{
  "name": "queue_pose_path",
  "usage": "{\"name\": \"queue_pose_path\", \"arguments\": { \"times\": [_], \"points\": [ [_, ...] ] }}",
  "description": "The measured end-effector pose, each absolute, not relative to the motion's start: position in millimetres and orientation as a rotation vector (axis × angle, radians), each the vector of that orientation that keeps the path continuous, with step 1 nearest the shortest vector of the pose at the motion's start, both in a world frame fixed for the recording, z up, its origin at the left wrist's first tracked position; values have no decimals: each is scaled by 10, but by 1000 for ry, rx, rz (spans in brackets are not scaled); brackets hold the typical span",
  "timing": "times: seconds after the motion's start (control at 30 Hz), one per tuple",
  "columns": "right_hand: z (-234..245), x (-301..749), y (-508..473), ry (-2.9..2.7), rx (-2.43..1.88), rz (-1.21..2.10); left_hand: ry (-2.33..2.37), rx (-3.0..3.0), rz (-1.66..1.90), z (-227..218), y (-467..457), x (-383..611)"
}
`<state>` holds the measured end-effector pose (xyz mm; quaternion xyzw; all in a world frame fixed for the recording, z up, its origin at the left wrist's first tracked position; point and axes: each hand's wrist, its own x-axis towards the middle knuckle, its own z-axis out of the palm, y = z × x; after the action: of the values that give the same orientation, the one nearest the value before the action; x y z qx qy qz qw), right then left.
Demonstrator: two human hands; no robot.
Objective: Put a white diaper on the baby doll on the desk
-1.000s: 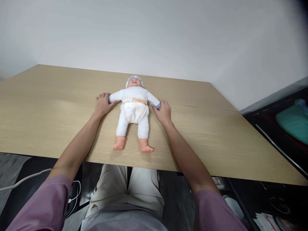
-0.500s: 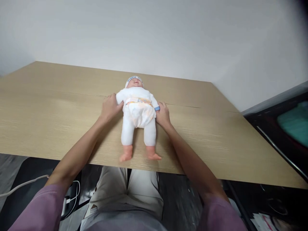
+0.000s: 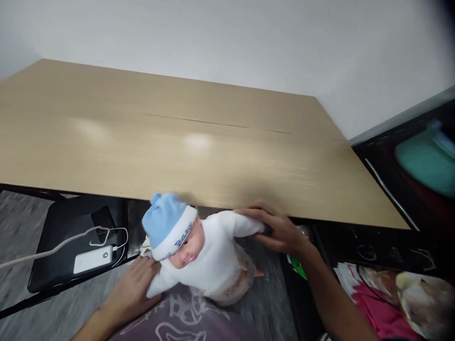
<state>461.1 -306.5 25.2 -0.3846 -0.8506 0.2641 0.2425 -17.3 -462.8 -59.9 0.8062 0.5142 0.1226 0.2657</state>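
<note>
A baby doll (image 3: pixel 218 251) in a white top hangs tilted in front of my body, off the table's front edge. Its blue knit hat (image 3: pixel 167 220) has a white band with lettering and points to the upper left. A printed diaper (image 3: pixel 231 286) wraps its lower body; the legs are mostly hidden. My left hand (image 3: pixel 133 286) closes round the sleeve of one doll arm, low by my shirt. The other doll arm is stretched out, and my right hand (image 3: pixel 277 227) is wrapped round its end near the table edge.
The wooden table (image 3: pixel 106 151) spans the view before a white wall. At left, a black chair (image 3: pixel 53 255) bears a white power bank (image 3: pixel 93 259) with a cable and a dark flat object (image 3: pixel 103 222). Lower right lies pink cloth (image 3: pixel 377 308); a teal object (image 3: pixel 423 163) sits at right.
The doll, lying face up on the table with both hands at its sides, has been lifted off and brought toward my body, turning so its head points left.
</note>
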Motion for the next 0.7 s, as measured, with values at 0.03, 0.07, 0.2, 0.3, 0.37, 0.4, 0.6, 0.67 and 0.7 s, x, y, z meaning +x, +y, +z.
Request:
{"name": "queue_pose_path", "arguments": {
  "times": [0.03, 0.07, 0.2, 0.3, 0.37, 0.4, 0.6, 0.67, 0.7],
  "points": [
    [147, 4519, -3185, -2318, -1051, 770, 1410, 2146, 299, -654, -4759, -244],
    [30, 4410, -3271, -2289, -1059, 816, 1433, 2118, 274, -690, -4847, -307],
    [-520, 3966, -3352, -2212, -1037, 898, 1483, 2032, 221, -724, -4950, -450],
    [-979, 3777, -3257, -2202, -1025, 952, 1486, 1950, 210, -740, -4957, -467],
    [-1271, 3736, -3182, -2183, -1068, 976, 1497, 1871, 221, -765, -4959, -461],
    [-1398, 3735, -3151, -2186, -1105, 975, 1500, 1830, 228, -778, -4955, -457],
    [-1569, 3869, -3170, -2125, -1189, 954, 1588, 1812, 143, -816, -4852, -452],
    [-1389, 3920, -3259, -2047, -1191, 956, 1608, 1906, 13, -795, -4823, -461],
    [-1280, 3936, -3314, -2021, -1196, 968, 1613, 1950, -63, -772, -4816, -473]
  ]
}}
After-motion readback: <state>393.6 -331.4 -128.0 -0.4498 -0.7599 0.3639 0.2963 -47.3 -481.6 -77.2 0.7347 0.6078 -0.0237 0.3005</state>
